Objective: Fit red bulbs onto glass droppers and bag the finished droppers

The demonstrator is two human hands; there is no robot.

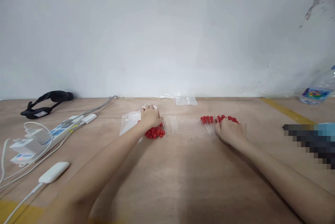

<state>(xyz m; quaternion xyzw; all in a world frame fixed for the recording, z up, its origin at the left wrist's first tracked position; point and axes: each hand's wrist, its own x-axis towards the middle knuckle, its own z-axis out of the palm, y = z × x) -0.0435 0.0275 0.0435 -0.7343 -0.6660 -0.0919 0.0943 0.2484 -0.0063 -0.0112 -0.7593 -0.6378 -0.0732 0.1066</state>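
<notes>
My left hand (151, 116) is curled down over a pile of red rubber bulbs (155, 133), near the left end of a row of clear thin tubes (191, 128). Its fingertips are mostly hidden, so what they hold cannot be made out. At the row's right end, droppers with red bulbs (208, 120) lie side by side, their clear stems pointing toward me. Over more of these droppers rests my right hand (231, 131), fingers bent inward. It covers part of them, and whatever is in its grip is hidden.
A clear plastic bag (128, 121) lies by my left hand, and a small one (186, 101) near the wall. At left are a power strip (59, 131) with cables, a white case (54, 172) and a black strap (49, 100). A bottle (318, 89) stands far right.
</notes>
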